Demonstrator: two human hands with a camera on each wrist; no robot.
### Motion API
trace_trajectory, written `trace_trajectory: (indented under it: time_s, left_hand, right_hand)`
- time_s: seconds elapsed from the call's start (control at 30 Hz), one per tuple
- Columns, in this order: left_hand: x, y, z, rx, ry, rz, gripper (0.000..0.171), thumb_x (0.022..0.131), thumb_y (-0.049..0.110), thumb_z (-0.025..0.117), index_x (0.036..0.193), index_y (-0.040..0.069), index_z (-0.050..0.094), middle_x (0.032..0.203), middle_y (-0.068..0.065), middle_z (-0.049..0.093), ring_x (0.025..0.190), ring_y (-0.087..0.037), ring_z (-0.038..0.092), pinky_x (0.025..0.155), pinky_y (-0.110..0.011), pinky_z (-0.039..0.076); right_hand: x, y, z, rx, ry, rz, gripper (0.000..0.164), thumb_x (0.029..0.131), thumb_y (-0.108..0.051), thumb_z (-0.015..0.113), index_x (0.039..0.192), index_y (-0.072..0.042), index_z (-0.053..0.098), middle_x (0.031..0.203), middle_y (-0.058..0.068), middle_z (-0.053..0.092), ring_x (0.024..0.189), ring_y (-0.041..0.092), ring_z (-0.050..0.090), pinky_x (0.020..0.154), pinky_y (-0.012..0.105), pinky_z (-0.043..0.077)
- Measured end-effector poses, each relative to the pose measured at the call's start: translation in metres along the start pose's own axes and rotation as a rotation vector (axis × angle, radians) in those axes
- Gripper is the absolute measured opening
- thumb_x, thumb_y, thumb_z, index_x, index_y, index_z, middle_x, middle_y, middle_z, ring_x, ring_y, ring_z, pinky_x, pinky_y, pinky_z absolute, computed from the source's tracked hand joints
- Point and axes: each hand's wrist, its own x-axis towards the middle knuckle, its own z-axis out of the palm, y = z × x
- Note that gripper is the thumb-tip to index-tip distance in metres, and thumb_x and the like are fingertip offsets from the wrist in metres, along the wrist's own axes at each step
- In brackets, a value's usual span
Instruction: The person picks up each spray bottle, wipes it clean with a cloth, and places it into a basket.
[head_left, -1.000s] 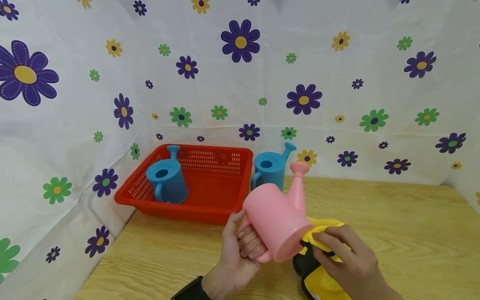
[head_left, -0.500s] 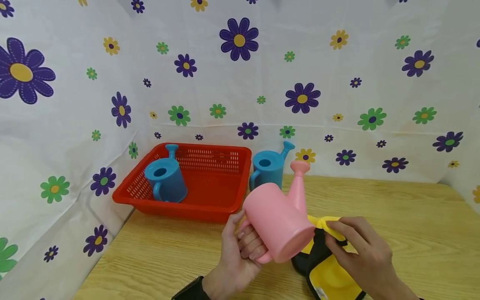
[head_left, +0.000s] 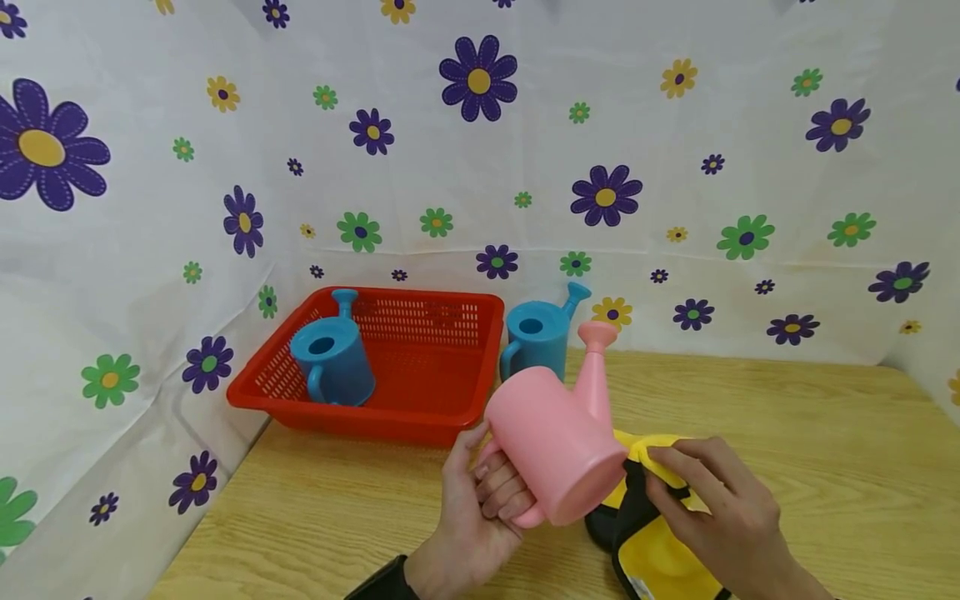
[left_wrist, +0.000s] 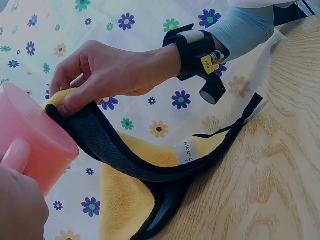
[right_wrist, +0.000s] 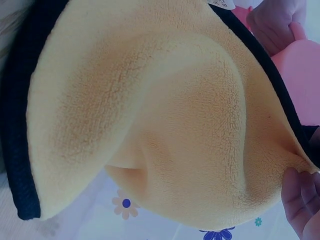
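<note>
In the head view a pink watering can [head_left: 551, 442] is held tilted above the table, its spout up and its base turned toward the right. My left hand [head_left: 483, 517] grips it by the handle, fingers curled round. A yellow cloth with black edging [head_left: 667, 558] hangs from my right hand [head_left: 727, 508], which pinches a fold between thumb and fingers close to the can's base. In the left wrist view the pinched cloth edge [left_wrist: 60, 102] meets the pink can's rim [left_wrist: 65, 145]. The cloth's yellow fleecy side [right_wrist: 150, 110] fills most of the right wrist view.
A red basket [head_left: 360, 423] stands at the back left with a blue watering can [head_left: 337, 367] inside. Another blue watering can [head_left: 542, 337] stands just right of the basket. Flower-patterned sheeting [head_left: 652, 125] covers the walls behind the wooden table [head_left: 810, 467].
My right hand has moved slightly right along the can's base with the cloth, then a little back left. The left hand and pink can have stayed almost in place.
</note>
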Motion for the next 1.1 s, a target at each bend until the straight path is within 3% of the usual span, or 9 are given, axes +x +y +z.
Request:
trace_trajectory:
  time_s: [0.3,0.67,0.87,1.1]
  left_hand:
    - [0.0,0.0,0.001,-0.013,-0.018,0.0,0.051,0.094,0.051,0.06,0.062,0.023,0.032,0.054,0.009,0.032,0.044,-0.007,0.034,0.049,-0.021,0.024]
    - [-0.001,0.002,0.003,-0.015,-0.038,0.019,0.052,0.095,0.051,0.057,0.062,0.023,0.03,0.053,0.008,0.03,0.044,-0.007,0.032,0.051,-0.021,0.02]
    - [-0.001,0.003,0.003,-0.018,-0.051,0.026,0.053,0.096,0.052,0.057,0.061,0.023,0.028,0.052,0.008,0.029,0.043,-0.007,0.032,0.052,-0.022,0.018]
    - [0.001,0.006,0.005,-0.012,-0.101,0.042,0.052,0.097,0.051,0.055,0.062,0.023,0.028,0.054,0.008,0.027,0.044,-0.007,0.031,0.051,-0.021,0.02]
  right_hand:
    - [-0.003,-0.003,0.003,0.021,0.006,-0.029,0.048,0.105,-0.045,0.053,0.093,-0.004,0.076,0.085,0.006,0.065,0.071,0.012,0.056,0.067,0.011,0.052]
    - [-0.01,-0.016,0.012,0.085,-0.063,-0.069,0.045,0.106,-0.044,0.052,0.095,-0.007,0.076,0.091,0.004,0.068,0.074,0.012,0.06,0.077,0.009,0.054]
    - [-0.012,-0.024,0.02,0.209,-0.09,-0.143,0.038,0.105,-0.037,0.056,0.098,-0.005,0.074,0.093,0.008,0.068,0.078,0.014,0.063,0.076,0.012,0.056]
    - [-0.001,-0.033,0.032,0.287,-0.009,-0.296,0.029,0.103,-0.024,0.059,0.095,0.0,0.072,0.087,0.012,0.064,0.07,0.013,0.058,0.06,0.014,0.049]
